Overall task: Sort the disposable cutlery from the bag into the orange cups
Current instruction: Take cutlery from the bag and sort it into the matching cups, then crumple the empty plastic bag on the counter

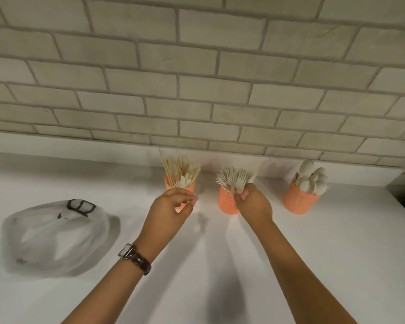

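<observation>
Three orange cups stand in a row along the back of the white counter (pixel 313 265), below a wall of pale brick tiles (pixel 197 66). The left cup (pixel 171 184), at centre frame, holds wooden sticks and flat pale knives (pixel 181 170) that fan upward. The middle cup (pixel 227 201), just right of centre, is packed with white forks (pixel 232 177), tines up. The right cup (pixel 299 199), toward the right edge, holds white spoons (pixel 311 177), bowls up, and stands well apart from both hands.

The left hand (pixel 171 211), with a dark-strapped wristwatch (pixel 136 257) on its arm, hovers in front of the left cup and covers part of its front. Its fingers are curled with the tips drawn close together; motion blur makes it impossible to tell whether they pinch anything.

The right hand (pixel 255 204) sits at the right side of the middle cup, overlapping its rim. Its fingertips are pressed together on the handles of the forks at the cup's mouth.

At the lower left of the frame a clear plastic bag (pixel 54 237) with a dark printed mark lies slumped on the counter, well apart from the cups. What remains inside it cannot be made out.
</observation>
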### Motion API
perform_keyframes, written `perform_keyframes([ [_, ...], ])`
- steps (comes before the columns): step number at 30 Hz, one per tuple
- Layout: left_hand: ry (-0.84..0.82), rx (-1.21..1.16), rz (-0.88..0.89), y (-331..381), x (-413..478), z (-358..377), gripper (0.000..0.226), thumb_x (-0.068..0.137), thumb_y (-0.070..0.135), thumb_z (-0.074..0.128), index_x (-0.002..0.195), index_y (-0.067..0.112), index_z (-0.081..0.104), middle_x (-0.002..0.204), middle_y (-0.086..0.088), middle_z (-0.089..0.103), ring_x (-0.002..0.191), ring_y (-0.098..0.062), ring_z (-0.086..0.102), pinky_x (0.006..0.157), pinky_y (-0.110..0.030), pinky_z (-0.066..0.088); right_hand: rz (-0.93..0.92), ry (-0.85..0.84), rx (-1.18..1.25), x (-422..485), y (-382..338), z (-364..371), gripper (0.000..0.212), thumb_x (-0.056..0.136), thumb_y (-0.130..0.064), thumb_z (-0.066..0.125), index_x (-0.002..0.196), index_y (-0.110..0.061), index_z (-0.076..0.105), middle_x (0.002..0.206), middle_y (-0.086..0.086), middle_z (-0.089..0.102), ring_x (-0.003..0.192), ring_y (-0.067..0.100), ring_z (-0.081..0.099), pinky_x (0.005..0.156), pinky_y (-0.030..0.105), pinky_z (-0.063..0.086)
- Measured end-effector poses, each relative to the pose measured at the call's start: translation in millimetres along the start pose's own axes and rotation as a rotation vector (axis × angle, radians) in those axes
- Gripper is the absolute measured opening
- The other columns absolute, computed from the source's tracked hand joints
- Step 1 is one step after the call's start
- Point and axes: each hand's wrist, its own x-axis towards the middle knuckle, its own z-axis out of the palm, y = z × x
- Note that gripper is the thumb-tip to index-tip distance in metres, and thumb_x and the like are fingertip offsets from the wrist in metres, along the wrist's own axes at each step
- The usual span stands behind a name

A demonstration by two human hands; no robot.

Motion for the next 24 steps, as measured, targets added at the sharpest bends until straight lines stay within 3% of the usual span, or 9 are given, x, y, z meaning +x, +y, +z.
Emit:
perform_keyframes([
  [3, -0.006, 0.006, -0.008, -7.3, -11.5, -15.8, 0.013, 0.082, 0.013, 0.068, 0.089, 0.020, 0.075, 0.091, 0.017, 0.067, 0.086, -0.008, 0.064, 0.081, -0.026, 0.052, -0.046, 0.053, 0.009, -26.1, -7.3, -14.0, 0.047, 0.088, -0.025, 0.056, 0.130, -0.014, 0.041, 0.094, 0.011, 0.068, 0.088, 0.032, 0.064, 0.068, 0.031, 0.045],
  [8, 0.053, 0.010, -0.066, -32.7, -36.6, -68.4, 0.014, 0.084, 0.016, 0.065, 0.088, 0.026, 0.075, 0.087, 0.015, 0.071, 0.083, -0.011, 0.064, 0.077, -0.021, 0.050, -0.277, -0.114, 0.260, -93.5, -48.0, -17.9, 0.028, 0.087, -0.030, 0.063, 0.113, -0.028, 0.056, 0.073, -0.009, 0.057, 0.059, 0.007, 0.051, 0.058, 0.016, 0.040],
  [13, 0.139, -0.018, -0.141, -73.4, -73.2, -144.4, 0.026, 0.083, 0.017, 0.067, 0.081, 0.043, 0.068, 0.090, 0.028, 0.067, 0.076, -0.005, 0.063, 0.071, -0.012, 0.048, -0.350, -0.221, 0.400, -145.1, -92.9, 22.1, 0.029, 0.080, -0.038, 0.069, 0.106, -0.037, 0.056, 0.087, -0.013, 0.061, 0.070, 0.012, 0.055, 0.067, 0.028, 0.047],
  [16, 0.169, -0.047, -0.204, -100.7, -94.7, -196.4, 0.024, 0.082, 0.014, 0.068, 0.080, 0.038, 0.070, 0.088, 0.026, 0.068, 0.066, -0.005, 0.060, 0.065, -0.006, 0.045, -0.386, -0.258, 0.375, -167.1, -134.7, 66.8, 0.060, 0.070, -0.053, 0.073, 0.123, -0.039, 0.047, 0.120, -0.019, 0.050, 0.104, 0.006, 0.052, 0.085, 0.025, 0.044],
  [19, 0.169, -0.058, -0.257, -129.3, -111.5, -247.1, 0.019, 0.082, 0.016, 0.068, 0.081, 0.034, 0.073, 0.083, 0.023, 0.069, 0.062, -0.009, 0.054, 0.060, -0.007, 0.042, -0.448, -0.351, 0.235, -183.0, -193.5, 114.9, 0.115, 0.052, -0.070, 0.074, 0.145, -0.037, 0.017, 0.155, -0.009, 0.012, 0.143, 0.015, 0.013, 0.116, 0.038, 0.020],
  [22, 0.204, -0.026, -0.308, -157.6, -126.2, -290.6, 0.015, 0.083, 0.018, 0.067, 0.085, 0.031, 0.074, 0.073, 0.025, 0.065, 0.055, -0.005, 0.045, 0.056, -0.004, 0.037, -0.553, -0.419, -0.009, -188.4, -250.7, 166.6, 0.145, 0.040, -0.076, 0.074, 0.146, -0.036, -0.017, 0.154, -0.009, -0.030, 0.142, 0.019, -0.029, 0.111, 0.052, -0.015],
  [24, 0.225, -0.017, -0.350, -172.7, -137.9, -315.7, 0.013, 0.084, 0.020, 0.066, 0.085, 0.030, 0.074, 0.073, 0.025, 0.065, 0.053, -0.005, 0.042, 0.054, -0.004, 0.036, -0.588, -0.454, -0.159, -185.4, -279.1, 199.3, 0.151, 0.038, -0.080, 0.071, 0.143, -0.033, -0.027, 0.149, -0.005, -0.041, 0.136, 0.024, -0.039, 0.105, 0.059, -0.021],
])
